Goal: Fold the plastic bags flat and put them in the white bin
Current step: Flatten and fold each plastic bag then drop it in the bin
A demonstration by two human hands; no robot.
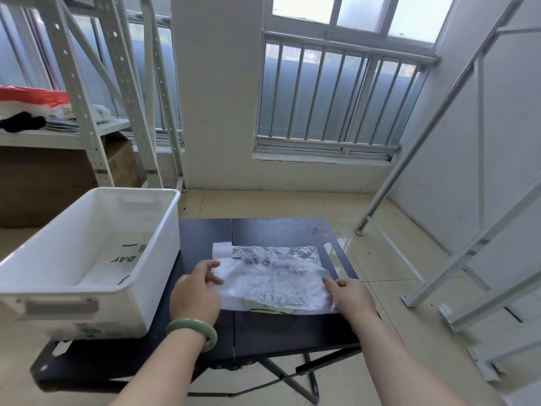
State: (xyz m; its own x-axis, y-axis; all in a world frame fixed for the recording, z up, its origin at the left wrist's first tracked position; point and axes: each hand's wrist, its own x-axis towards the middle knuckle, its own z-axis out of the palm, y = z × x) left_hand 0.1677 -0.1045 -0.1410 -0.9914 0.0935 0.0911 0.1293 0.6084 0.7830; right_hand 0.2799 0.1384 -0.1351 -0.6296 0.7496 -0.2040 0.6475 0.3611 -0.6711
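The plastic bag (272,276) is spread on the black table (278,332), a little toward 1 o'clock of its middle. The white bin (159,273) stands at the bag's 9 o'clock, with one printed bag (123,259) already lying in its bottom. The plastic bag's 9 o'clock edge is pinched between the thumb and fingers of the left hand (196,294), and its 4 o'clock corner is grasped by the curled fingers of the right hand (349,297). A fold appears to be in hand. For a flat result, both edges would best be drawn apart until the film is taut. They should then be carried toward 12 o'clock at one pace so that the corners meet. Finally the bag should be pressed from the middle outward to drive out trapped air, since such thin film is likely to spring open.
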